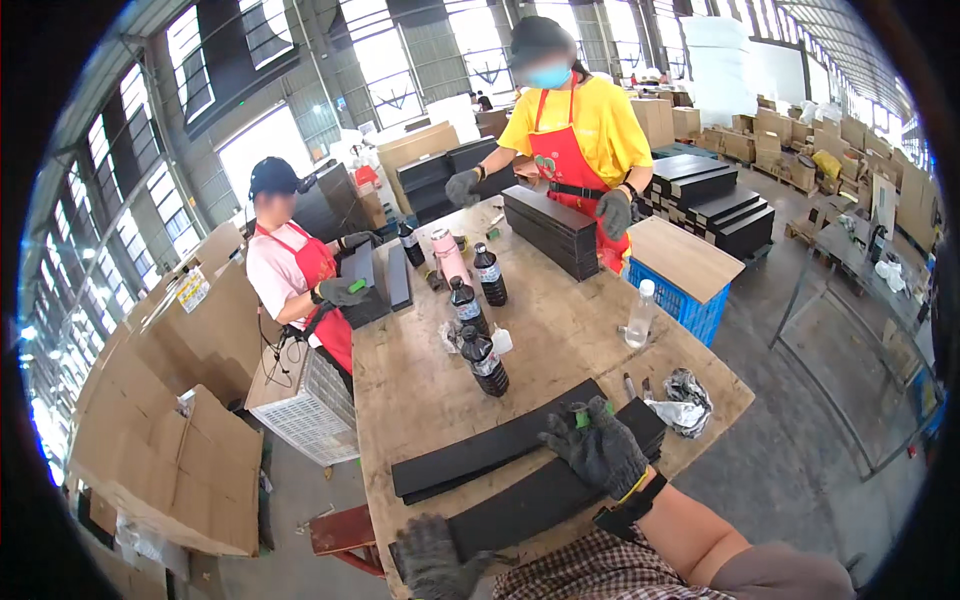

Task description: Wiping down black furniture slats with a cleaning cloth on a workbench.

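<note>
Two stacks of long black boards lie in front of me on the wooden table. My right hand [600,450], in a dark grey knit glove, is closed on a small green piece [582,419] above the right part of the boards. The gloved left hand [438,562] rests at the left end of the nearer black board [520,505], fingers stretched and thumb apart. Just beyond lies the farther black board [490,440], its surface bare. What exactly the green piece is, I cannot make out.
On the wooden table [560,340] stand several dark-liquid bottles [484,362], a pink bottle [449,256] and a clear bottle [641,315]. Crumpled foil [688,402] lies at the right. Across the table, two co-workers in red aprons handle black boards [550,230]. Cardboard [170,460] stands at left.
</note>
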The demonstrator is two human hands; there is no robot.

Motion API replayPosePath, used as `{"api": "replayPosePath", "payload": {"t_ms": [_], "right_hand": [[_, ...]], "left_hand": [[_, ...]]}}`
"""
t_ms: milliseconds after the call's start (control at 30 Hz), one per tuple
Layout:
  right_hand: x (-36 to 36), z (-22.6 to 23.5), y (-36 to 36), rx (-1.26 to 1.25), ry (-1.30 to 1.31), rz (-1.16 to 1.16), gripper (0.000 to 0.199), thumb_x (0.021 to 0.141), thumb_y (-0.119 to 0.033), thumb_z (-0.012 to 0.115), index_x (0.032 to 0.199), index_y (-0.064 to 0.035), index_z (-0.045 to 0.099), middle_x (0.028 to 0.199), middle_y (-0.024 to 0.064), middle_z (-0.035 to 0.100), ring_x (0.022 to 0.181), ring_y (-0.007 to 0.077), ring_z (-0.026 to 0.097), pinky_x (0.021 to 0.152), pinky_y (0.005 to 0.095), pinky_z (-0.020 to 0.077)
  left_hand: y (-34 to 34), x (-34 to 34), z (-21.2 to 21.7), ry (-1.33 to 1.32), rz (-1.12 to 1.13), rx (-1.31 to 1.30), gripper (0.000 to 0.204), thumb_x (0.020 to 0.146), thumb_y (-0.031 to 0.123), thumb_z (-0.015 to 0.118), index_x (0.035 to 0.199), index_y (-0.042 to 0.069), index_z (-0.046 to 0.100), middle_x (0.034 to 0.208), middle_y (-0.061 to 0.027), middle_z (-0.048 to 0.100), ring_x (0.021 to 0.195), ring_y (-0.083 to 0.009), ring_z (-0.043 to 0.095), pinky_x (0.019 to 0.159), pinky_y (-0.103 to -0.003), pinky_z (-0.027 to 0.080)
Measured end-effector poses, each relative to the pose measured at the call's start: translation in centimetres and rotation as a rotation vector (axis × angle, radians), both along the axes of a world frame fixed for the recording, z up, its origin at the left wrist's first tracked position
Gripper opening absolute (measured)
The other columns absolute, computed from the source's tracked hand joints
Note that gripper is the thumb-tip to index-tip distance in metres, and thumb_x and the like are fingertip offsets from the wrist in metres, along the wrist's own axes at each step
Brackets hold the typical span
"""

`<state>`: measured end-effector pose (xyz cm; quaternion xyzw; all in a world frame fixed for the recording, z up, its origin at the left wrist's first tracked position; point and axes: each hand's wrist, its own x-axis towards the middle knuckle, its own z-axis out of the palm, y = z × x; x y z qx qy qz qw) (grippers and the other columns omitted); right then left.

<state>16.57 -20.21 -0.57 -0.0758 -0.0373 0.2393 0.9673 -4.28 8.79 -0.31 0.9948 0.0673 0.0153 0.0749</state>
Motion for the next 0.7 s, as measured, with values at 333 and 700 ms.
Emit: {"api": "replayPosePath", "payload": {"t_ms": [333,700], "right_hand": [[1.9,-2.0,0.5,-0.214,-0.041,-0.099,0.035,0.107,-0.034,0.058,0.127,-0.0052,0.066,0.118,0.0124,0.072,0.103,0.0251,0.071,0.087,0.0430,0.0589],[-10.8,4.6,13.1,-0.779,-0.261,0.288,0.033,0.106,-0.033,0.063,0.127,-0.0088,0.065,0.113,0.0059,0.071,0.103,0.0181,0.068,0.089,0.0412,0.0584]], "left_hand": [[12.6,-7.7,-2.6,-0.206,0.452,-1.096,0.058,0.108,0.042,0.049,0.149,0.002,0.048,0.147,-0.0178,0.056,0.136,-0.0316,0.052,0.110,-0.043,0.044],[13.0,0.2,-1.3,-0.070,0.323,-1.378,0.046,0.090,0.018,0.080,0.129,-0.003,0.070,0.116,-0.0074,0.074,0.107,-0.0169,0.066,0.102,-0.031,0.049]]}}
